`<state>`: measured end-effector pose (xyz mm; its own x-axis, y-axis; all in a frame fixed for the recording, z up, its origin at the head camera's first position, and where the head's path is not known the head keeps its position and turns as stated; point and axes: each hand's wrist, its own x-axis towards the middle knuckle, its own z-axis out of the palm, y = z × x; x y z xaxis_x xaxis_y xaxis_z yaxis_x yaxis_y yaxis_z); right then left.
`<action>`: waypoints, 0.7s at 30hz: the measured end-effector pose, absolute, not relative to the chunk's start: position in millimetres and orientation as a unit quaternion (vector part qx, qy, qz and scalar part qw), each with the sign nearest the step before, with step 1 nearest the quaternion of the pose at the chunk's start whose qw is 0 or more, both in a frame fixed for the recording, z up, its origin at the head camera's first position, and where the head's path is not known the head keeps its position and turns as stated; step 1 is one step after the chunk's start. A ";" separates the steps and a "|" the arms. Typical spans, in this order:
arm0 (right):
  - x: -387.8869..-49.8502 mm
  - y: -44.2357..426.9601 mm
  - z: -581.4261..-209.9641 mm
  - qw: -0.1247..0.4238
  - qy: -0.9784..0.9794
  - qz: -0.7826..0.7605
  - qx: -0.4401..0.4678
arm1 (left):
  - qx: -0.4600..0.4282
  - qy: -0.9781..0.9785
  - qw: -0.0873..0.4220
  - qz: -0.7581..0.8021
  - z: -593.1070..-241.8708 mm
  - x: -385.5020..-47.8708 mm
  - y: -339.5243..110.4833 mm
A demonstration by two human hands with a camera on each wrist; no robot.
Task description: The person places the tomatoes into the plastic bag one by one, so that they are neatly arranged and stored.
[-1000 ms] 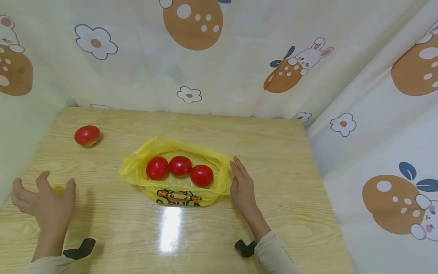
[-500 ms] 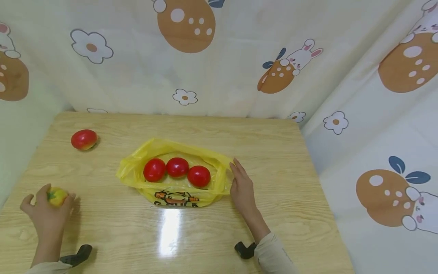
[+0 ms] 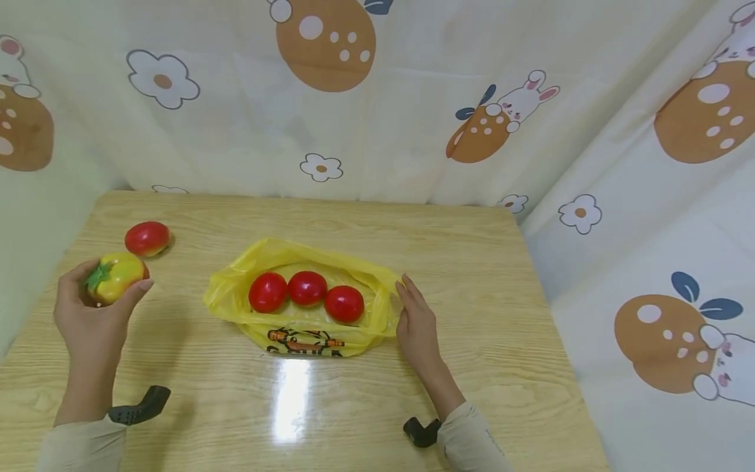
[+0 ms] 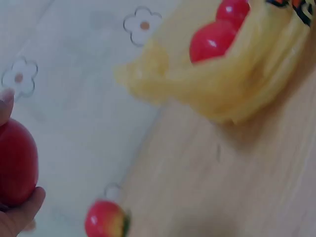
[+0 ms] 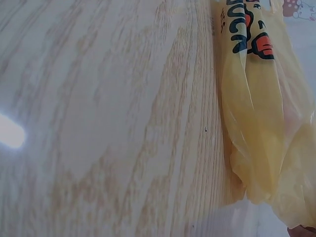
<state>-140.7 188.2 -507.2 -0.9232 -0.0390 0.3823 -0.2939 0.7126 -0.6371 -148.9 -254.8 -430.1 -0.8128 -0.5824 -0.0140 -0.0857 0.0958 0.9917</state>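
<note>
Lifted above the table's left side, a red-and-yellow fruit with green leaves (image 3: 120, 278) is gripped by my left hand (image 3: 97, 334), thumb on its right. In the left wrist view the held fruit (image 4: 17, 163) shows its red side between fingers and thumb. An open-mouthed yellow plastic bag (image 3: 229, 292) lies mid-table with three red fruits (image 3: 307, 288) visible inside. My right hand (image 3: 420, 331) touches the bag's right end with nearly straight fingers. The right wrist view shows the bag's printed side (image 5: 256, 123); I cannot tell the hand's grip there.
Another red fruit (image 3: 147, 238) lies at the table's back left, just beyond the held one. A patterned curtain (image 3: 401, 131) stands behind the table (image 3: 460, 242) and along its sides. Dark devices are on both wrists.
My left hand has closed round the leafy fruit at the front left and raised it, moving it toward the back of the table. The right hand stays at the bag's end.
</note>
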 end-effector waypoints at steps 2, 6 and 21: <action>-140.8 188.1 -507.2 0.173 -0.908 0.369 0.091 | 0.205 -0.720 0.201 -0.632 -420.3 -155.1 -245.5; -140.7 187.5 -506.7 0.174 -0.908 0.370 0.090 | 0.142 -0.757 0.209 -0.602 -405.9 -166.0 -227.1; -139.3 185.6 -505.8 0.167 -0.909 0.373 0.085 | -0.021 -0.747 0.239 -0.621 -384.9 -179.5 -173.8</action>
<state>-139.3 185.6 -505.8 -0.9300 -0.0305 0.3662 -0.2792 0.7067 -0.6500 -179.5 -173.8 -384.9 -0.8852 -0.2655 0.3820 0.3271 0.2287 0.9169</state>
